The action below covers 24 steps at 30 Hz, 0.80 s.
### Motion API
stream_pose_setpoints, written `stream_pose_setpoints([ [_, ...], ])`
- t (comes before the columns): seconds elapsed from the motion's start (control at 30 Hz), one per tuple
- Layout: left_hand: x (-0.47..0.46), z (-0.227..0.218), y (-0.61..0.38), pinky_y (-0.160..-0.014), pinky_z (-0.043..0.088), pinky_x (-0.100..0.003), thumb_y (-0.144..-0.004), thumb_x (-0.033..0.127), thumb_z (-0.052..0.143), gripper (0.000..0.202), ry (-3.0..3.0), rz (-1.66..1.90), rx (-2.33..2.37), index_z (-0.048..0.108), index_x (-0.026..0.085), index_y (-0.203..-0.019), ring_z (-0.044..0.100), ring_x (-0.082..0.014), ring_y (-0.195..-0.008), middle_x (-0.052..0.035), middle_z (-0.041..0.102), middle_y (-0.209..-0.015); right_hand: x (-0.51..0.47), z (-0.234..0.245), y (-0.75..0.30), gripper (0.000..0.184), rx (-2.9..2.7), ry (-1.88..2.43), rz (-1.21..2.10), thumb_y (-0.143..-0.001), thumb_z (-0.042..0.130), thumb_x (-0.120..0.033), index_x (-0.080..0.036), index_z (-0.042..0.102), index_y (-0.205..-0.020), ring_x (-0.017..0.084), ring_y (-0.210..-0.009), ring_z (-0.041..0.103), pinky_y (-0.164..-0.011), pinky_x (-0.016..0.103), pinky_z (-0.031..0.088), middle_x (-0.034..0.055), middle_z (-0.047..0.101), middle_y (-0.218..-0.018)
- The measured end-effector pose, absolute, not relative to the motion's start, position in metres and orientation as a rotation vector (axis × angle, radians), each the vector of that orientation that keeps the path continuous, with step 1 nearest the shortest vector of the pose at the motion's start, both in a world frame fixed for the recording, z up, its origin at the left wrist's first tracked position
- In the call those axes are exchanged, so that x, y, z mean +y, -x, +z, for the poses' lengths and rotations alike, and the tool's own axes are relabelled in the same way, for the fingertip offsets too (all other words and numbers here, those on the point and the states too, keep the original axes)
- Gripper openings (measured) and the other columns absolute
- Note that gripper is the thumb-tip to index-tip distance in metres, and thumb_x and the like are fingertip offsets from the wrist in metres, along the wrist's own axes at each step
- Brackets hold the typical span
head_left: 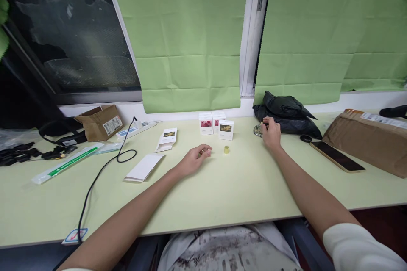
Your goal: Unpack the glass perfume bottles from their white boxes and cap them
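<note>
My left hand rests on the table with loosely curled fingers and nothing visible in them. Just right of it stands a small gold cap, apart from the fingertips. My right hand is closed in a pinch beside the black plastic bag; what its fingers hold is mostly hidden. A shiny round silver object lies right by those fingertips, too small to name. Between and beyond the hands stand small white boxes: one with a yellowish picture in front, and others with a pink picture behind.
An opened white carton and a folded white card lie left. A black cable crosses the table near a brown box. At right are the black bag, a phone and a large brown parcel.
</note>
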<state>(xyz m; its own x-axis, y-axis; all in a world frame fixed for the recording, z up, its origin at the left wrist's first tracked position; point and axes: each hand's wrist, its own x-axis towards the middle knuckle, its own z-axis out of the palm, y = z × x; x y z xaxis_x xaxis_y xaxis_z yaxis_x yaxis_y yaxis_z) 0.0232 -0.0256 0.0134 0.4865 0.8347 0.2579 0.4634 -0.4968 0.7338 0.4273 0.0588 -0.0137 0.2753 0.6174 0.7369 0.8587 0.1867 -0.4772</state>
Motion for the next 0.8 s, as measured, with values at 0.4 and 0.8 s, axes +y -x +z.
stream_pose_setpoints([
  [0.4, -0.025, 0.012, -0.024, -0.082, 0.049, -0.033, -0.103, 0.058, 0.045, 0.045, -2.151, 0.823, 1.069, 0.066, 0.024, -0.124, 0.065, -0.0207, -0.093, -0.0049, 0.074, -0.105, 0.067, -0.017, -0.43, 0.031, -1.42, 1.495, -0.238, -0.094, 0.046, -0.024, -0.022, 0.06, -0.122, 0.029, -0.093, 0.059, -0.098, 0.044, 0.041, 0.0118, 0.074, -0.107],
  [0.8, -0.024, 0.011, -0.022, -0.08, 0.048, -0.031, -0.104, 0.055, 0.045, 0.042, -2.165, 0.836, 1.053, 0.066, 0.025, -0.124, 0.066, -0.0201, -0.094, -0.0041, 0.074, -0.105, 0.053, 0.004, -0.42, 0.026, -1.558, 1.492, -0.438, -0.101, 0.041, -0.027, -0.021, 0.065, -0.113, 0.03, -0.099, 0.056, -0.094, 0.042, 0.04, 0.0125, 0.069, -0.107],
])
